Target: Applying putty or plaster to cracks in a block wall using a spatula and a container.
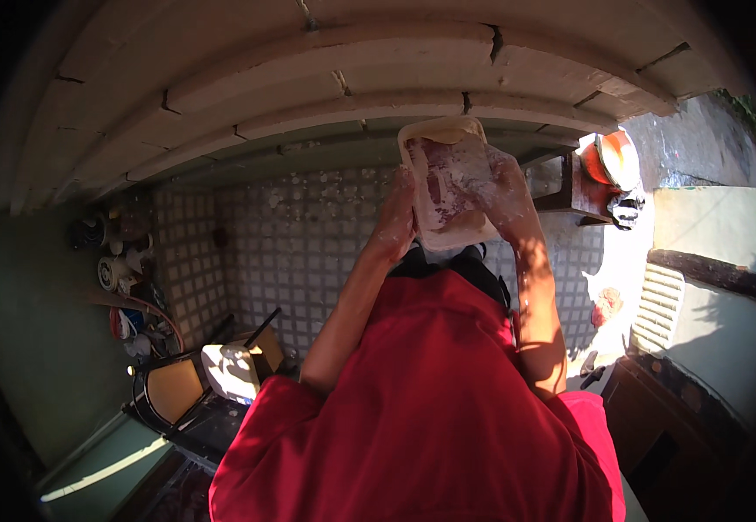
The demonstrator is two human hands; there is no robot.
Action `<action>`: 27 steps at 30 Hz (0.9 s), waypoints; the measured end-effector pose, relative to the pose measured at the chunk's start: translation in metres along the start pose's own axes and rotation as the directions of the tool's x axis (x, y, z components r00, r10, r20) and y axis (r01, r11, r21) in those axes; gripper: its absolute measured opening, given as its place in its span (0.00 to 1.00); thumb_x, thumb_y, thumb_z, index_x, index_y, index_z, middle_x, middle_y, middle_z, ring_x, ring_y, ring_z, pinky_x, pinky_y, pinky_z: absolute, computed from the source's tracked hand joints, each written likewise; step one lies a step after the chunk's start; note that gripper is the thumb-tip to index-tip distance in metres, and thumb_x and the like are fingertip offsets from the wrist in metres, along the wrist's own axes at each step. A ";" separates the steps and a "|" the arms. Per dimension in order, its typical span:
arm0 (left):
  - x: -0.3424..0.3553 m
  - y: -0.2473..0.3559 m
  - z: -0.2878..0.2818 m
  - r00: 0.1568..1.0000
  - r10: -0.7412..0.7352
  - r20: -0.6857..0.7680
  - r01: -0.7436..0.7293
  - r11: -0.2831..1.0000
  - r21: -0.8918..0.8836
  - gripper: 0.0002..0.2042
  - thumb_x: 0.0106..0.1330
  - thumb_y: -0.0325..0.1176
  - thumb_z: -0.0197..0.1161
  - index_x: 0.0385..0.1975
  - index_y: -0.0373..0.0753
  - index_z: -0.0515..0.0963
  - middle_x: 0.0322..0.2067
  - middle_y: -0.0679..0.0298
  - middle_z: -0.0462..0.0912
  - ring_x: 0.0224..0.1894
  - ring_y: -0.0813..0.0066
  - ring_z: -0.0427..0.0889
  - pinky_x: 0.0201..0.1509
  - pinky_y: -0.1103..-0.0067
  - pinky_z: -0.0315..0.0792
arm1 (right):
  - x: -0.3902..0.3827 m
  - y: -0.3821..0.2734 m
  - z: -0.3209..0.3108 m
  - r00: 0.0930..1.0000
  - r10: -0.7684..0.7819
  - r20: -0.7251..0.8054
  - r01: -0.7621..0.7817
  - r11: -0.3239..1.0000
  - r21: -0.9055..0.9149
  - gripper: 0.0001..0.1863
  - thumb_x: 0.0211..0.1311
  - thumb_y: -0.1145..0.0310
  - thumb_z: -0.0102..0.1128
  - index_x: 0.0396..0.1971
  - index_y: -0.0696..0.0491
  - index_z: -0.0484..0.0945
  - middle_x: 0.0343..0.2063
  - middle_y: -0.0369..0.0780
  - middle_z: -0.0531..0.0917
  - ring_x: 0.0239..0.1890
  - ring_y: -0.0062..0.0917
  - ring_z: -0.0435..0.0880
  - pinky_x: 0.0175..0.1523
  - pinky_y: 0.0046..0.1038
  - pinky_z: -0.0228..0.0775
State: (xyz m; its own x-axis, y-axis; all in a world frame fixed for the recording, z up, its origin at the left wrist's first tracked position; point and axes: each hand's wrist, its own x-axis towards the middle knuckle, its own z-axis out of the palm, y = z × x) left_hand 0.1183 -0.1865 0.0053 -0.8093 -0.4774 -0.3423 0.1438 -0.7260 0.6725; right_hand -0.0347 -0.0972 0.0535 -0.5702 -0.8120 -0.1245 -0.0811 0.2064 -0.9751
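A shallow rectangular tub (456, 237), pale with rounded corners, is held up in front of me at chest height. Its inside is smeared with white paste or powder, and reddish-purple patches show through. My left hand (398, 213) grips the tub's left side, its fingers mostly hidden behind the wall. On the right side, my right hand (508, 196) is closed on the rim, with whitish-coated fingers reaching over the inside. White specks dot my right forearm. Whether anything small lies between the right fingers and the tub cannot be made out.
Ahead runs a wall of pale horizontal boards (326, 65). Beneath me is a checkered tile floor (299, 244) with white spots. An orange bucket (614, 161) stands on a dark wooden table (569, 200) at right. A chair (173, 391) and several cluttered items (121, 270) are at left.
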 end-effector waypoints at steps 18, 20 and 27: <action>0.009 0.006 -0.008 0.991 -0.134 0.009 0.133 0.986 0.101 0.33 0.72 0.60 0.45 0.70 0.48 0.49 0.63 0.63 0.65 0.60 0.71 0.73 0.58 0.73 0.76 | 0.005 0.025 -0.011 0.964 0.191 0.183 -0.264 0.758 0.597 0.18 0.56 0.77 0.58 0.47 0.65 0.76 0.40 0.43 0.83 0.37 0.23 0.84 0.44 0.26 0.80; 0.010 0.010 -0.009 0.987 -0.158 0.021 0.155 0.983 0.094 0.32 0.73 0.59 0.45 0.70 0.49 0.50 0.62 0.63 0.66 0.60 0.72 0.73 0.58 0.73 0.76 | 0.002 0.017 -0.015 0.962 0.212 0.172 -0.273 0.739 0.616 0.20 0.56 0.77 0.57 0.50 0.65 0.74 0.43 0.44 0.82 0.39 0.26 0.85 0.45 0.27 0.81; 0.015 0.009 -0.010 0.986 -0.130 -0.105 0.133 0.991 0.021 0.32 0.73 0.59 0.44 0.70 0.44 0.55 0.62 0.62 0.70 0.61 0.70 0.73 0.63 0.71 0.72 | -0.008 0.035 -0.050 0.969 0.245 0.019 -0.196 0.724 0.662 0.20 0.58 0.81 0.59 0.52 0.61 0.74 0.45 0.43 0.82 0.42 0.27 0.86 0.45 0.27 0.83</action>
State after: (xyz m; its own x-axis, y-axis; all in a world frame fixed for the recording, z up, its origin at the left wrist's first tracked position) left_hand 0.1134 -0.2055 -0.0005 -0.7566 -0.4281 -0.4943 0.0226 -0.7726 0.6345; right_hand -0.0742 -0.0562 0.0292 -0.5574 -0.7467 -0.3631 0.5940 -0.0530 -0.8027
